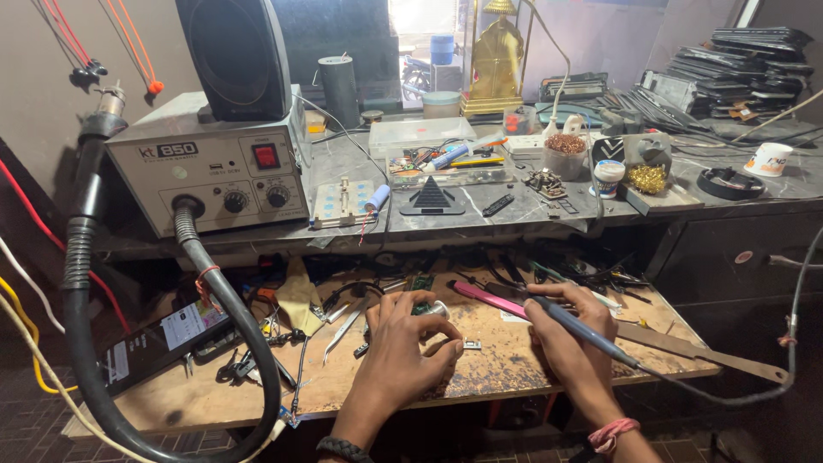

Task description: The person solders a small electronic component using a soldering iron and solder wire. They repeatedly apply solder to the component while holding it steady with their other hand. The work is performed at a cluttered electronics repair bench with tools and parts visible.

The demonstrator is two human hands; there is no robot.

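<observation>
My left hand rests on the worn wooden bench, its fingers curled around a small green circuit board with a metal part. My right hand grips a blue-handled soldering iron like a pen, with the tip pointing left toward the board. The iron's grey cable runs off to the right. A tiny metal component lies on the wood between my hands. A pink-handled tool lies just behind my right hand.
A grey hot-air rework station stands on the upper shelf at left, its thick black hose looping down past the bench. Tweezers, pliers and wires litter the bench. A black pyramid, jars and stacked laptops sit behind.
</observation>
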